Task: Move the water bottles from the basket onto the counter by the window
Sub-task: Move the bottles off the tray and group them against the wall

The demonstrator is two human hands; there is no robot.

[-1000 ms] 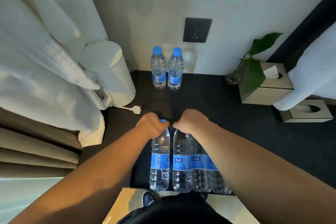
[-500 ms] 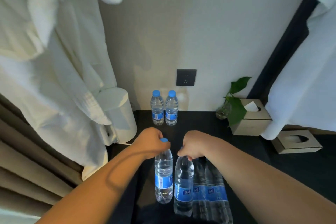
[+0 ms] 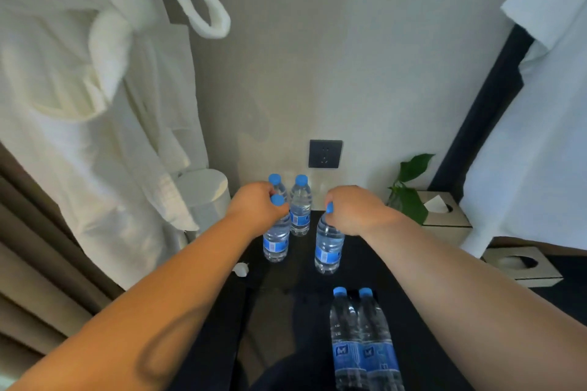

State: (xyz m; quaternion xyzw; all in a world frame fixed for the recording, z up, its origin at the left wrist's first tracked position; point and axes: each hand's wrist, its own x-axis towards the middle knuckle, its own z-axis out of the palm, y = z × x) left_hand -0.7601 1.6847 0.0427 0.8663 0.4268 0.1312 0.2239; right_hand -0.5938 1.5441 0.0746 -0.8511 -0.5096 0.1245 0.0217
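Note:
My left hand (image 3: 257,208) grips the neck of a clear water bottle (image 3: 275,244) with a blue cap and label, held upright over the dark counter (image 3: 374,267). My right hand (image 3: 351,209) grips the neck of a second such bottle (image 3: 328,251), slightly tilted. Two bottles (image 3: 300,209) stand on the counter by the wall, just behind my left hand; one is partly hidden. Two more bottles (image 3: 360,343) stand close to me at the bottom; the basket under them is hidden in the dark.
A white kettle (image 3: 205,197) with a loose plug (image 3: 240,269) stands at the counter's left. White bathrobes (image 3: 95,124) hang at left. A wall socket (image 3: 324,154) is above the counter. A plant (image 3: 408,194) and two tissue boxes (image 3: 444,209) stand at right.
Both hands have lifted their bottles away from the near group and carried them forward toward the wall, close to the two standing bottles. My view has tilted upward.

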